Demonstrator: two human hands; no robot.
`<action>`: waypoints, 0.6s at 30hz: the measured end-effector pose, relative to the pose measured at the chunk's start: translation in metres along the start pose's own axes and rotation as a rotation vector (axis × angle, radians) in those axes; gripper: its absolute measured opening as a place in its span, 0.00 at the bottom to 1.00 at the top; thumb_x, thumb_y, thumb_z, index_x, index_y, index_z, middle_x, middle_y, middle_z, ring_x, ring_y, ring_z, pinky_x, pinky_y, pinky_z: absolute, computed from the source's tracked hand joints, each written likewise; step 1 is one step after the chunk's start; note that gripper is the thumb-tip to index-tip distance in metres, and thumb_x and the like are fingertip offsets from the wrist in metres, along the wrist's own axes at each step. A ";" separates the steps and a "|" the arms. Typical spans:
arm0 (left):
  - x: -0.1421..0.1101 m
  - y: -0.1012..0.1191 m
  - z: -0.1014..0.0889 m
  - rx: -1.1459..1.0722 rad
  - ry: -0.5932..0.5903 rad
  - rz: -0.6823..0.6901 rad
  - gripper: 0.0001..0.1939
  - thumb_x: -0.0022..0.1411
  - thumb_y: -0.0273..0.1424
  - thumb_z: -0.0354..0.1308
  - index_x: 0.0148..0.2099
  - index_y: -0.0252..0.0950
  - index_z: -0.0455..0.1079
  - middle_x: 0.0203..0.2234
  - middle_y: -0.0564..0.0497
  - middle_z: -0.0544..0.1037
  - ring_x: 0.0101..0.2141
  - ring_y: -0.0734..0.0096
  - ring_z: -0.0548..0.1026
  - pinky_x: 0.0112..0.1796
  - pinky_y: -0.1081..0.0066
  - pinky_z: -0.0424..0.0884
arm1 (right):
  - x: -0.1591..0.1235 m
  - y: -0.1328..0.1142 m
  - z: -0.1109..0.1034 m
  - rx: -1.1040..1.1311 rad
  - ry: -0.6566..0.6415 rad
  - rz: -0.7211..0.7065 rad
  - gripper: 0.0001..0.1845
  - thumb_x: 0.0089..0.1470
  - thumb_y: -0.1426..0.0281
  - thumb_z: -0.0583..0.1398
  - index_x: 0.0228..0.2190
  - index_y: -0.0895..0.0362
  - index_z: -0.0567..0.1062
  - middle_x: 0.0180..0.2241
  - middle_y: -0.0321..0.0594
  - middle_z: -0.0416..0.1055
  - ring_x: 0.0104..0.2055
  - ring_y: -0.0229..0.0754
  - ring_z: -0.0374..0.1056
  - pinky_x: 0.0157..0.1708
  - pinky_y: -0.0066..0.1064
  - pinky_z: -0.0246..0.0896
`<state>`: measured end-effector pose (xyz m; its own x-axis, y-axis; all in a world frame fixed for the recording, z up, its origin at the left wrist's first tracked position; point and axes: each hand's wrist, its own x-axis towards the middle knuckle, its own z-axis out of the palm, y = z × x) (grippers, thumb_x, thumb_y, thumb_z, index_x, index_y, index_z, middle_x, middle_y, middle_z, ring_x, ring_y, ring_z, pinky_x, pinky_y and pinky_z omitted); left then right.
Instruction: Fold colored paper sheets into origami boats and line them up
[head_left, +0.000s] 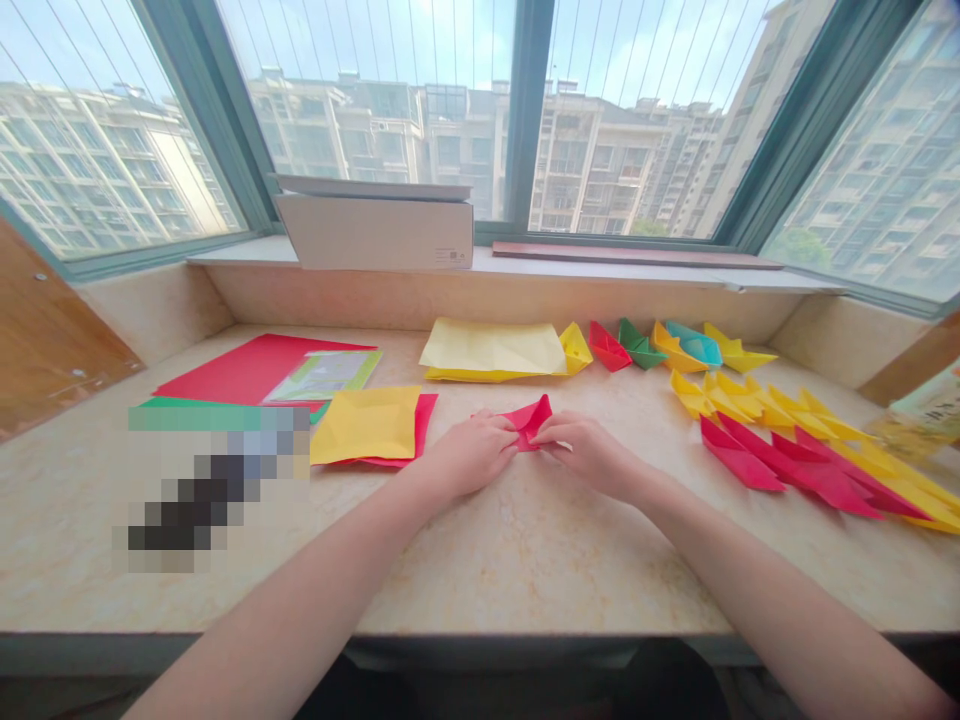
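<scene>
A small piece of red folded paper (534, 418) is between my two hands at the middle of the counter, one corner standing up. My left hand (480, 452) presses on its left side, fingers together. On its right edge, my right hand (581, 450) pinches the paper between thumb and fingers. The fingers partly cover the paper, so its full shape is hidden. Close to my left forearm lies a stack of yellow square paper (367, 425) with red sheets (426, 415) under it.
Folded boats, among them a red one (610, 346) and a green one (640, 346), line the back right. Yellow folded pieces (757, 402) and red folded pieces (810, 470) lie at right. Pale yellow paper (491, 345), a red sheet (247, 365) and a white box (379, 232) stand behind.
</scene>
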<state>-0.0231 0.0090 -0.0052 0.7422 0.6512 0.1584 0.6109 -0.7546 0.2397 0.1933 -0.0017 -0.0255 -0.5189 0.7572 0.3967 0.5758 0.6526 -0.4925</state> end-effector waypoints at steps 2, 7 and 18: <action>0.001 -0.002 0.001 0.019 -0.009 0.021 0.16 0.69 0.29 0.47 0.49 0.37 0.75 0.50 0.45 0.77 0.52 0.59 0.71 0.55 0.59 0.63 | 0.000 0.000 -0.002 -0.026 -0.029 -0.050 0.14 0.55 0.80 0.59 0.36 0.53 0.81 0.38 0.40 0.79 0.42 0.44 0.73 0.46 0.38 0.66; 0.002 -0.007 0.003 -0.012 0.000 0.014 0.15 0.69 0.30 0.47 0.48 0.38 0.75 0.48 0.46 0.78 0.50 0.61 0.72 0.54 0.60 0.64 | -0.001 -0.004 -0.006 -0.089 -0.082 -0.072 0.12 0.58 0.77 0.58 0.38 0.52 0.80 0.39 0.40 0.80 0.42 0.44 0.73 0.46 0.38 0.65; 0.002 -0.008 0.005 -0.021 -0.007 -0.027 0.15 0.69 0.33 0.48 0.46 0.39 0.77 0.48 0.47 0.77 0.51 0.58 0.72 0.52 0.60 0.66 | -0.003 -0.010 -0.002 -0.207 -0.155 -0.079 0.16 0.57 0.80 0.57 0.40 0.52 0.79 0.40 0.39 0.79 0.41 0.44 0.75 0.42 0.34 0.64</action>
<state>-0.0251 0.0164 -0.0111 0.7274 0.6708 0.1447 0.6250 -0.7346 0.2640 0.1902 -0.0107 -0.0197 -0.6486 0.7012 0.2960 0.6386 0.7129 -0.2897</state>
